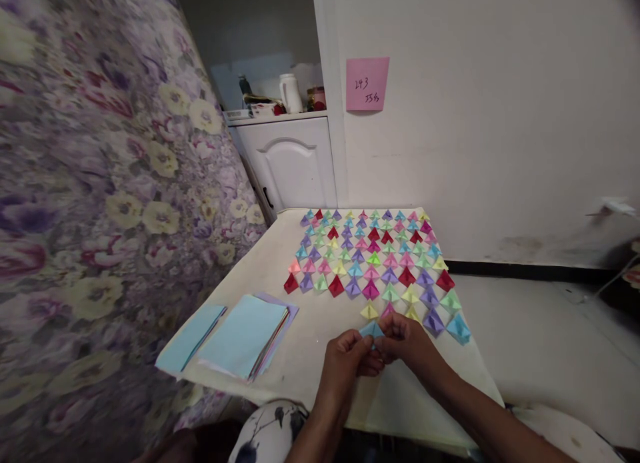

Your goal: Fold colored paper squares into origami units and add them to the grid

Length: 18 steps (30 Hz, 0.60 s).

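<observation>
My left hand (350, 357) and my right hand (406, 339) meet over the near part of a small white table (280, 283). Together they pinch a small folded blue paper piece (371, 329). Both hands have their fingers closed on it. Just beyond them lie rows of several small folded paper triangles (373, 263) in red, purple, green, pink, yellow and blue. A stack of coloured paper sheets (245, 336) with a blue sheet on top lies to the left of my hands.
A single blue sheet (190, 339) overhangs the table's left edge. A flowered mattress or fabric (100, 183) leans along the left. A white cabinet (287, 159) with bottles on top stands behind. A pink note (367, 83) is stuck on the wall.
</observation>
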{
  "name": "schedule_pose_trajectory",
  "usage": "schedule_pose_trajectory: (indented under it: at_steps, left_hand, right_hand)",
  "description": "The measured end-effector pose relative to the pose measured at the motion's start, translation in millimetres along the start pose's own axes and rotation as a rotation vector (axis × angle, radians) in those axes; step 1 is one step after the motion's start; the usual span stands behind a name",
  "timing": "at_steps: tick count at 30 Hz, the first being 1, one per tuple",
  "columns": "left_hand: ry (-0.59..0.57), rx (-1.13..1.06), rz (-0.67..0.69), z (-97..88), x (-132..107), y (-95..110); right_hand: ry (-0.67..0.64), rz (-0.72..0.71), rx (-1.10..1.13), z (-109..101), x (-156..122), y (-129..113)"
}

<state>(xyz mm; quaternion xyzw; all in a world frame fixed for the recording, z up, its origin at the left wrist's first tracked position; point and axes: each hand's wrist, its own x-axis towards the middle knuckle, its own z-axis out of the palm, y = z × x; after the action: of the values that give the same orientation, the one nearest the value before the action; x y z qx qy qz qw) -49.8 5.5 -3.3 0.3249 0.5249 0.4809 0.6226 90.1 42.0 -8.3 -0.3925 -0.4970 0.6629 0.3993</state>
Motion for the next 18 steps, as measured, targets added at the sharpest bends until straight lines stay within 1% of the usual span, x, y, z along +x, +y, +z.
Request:
schedule_pose_trajectory:
  at_steps: [6,10,14,18]
  left_hand:
    - [0.010,-0.065,0.046,1.7,-1.4,2.3]
    - [0.012,-0.085,0.037,2.1,-2.2,2.5]
    - [0.018,-0.090,0.029,2.5,-3.0,2.8]
    - [0.031,-0.063,0.018,3.4,-4.3,4.3]
  right_hand:
    - [0.035,-0.004,-0.039,1.4,0.0,-4.7]
    - [0.041,0.004,-0.001,2.4,-1.8,-7.7]
    - [0.043,0.005,0.063,2.9,-2.6,-4.7]
    - [0.036,-0.005,0.054,4.3,-1.2,0.5]
